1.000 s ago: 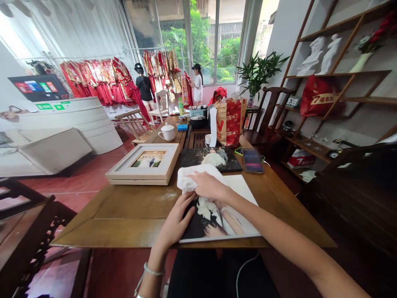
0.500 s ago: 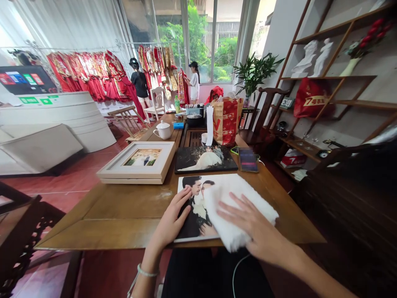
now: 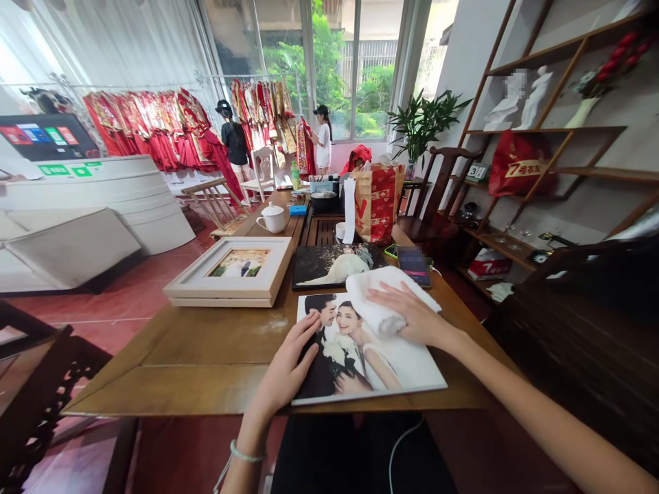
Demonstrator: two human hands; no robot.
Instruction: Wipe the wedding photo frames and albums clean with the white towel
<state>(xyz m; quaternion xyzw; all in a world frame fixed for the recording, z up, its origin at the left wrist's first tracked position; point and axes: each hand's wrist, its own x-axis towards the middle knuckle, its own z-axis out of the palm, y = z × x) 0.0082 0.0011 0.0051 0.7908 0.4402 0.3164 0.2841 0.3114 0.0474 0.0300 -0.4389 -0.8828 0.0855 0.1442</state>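
A photo panel [image 3: 355,350] showing a couple, dark on the left and white on the right, lies on the wooden table near its front edge. My left hand [image 3: 296,353] rests with fingers outstretched on the panel's left side. On the upper right part, my right hand [image 3: 406,309] presses a folded white towel [image 3: 368,281], its fingers stretched across the cloth. The towel covers the panel's upper right corner and reaches over the edge of a black photo panel [image 3: 329,264] behind it. My right thumb is hard to make out.
A light wooden picture frame [image 3: 281,267] lies at left. Beyond are a white lidded cup [image 3: 272,218], a red-and-tan paper bag [image 3: 378,206] and a phone [image 3: 414,266]. Two people stand by the red garments [image 3: 154,130]. Shelves [image 3: 556,130] line the right side.
My right hand has moved the towel away from me, up to the panel's far right corner, uncovering the lower right of the picture. My left hand stays in place.
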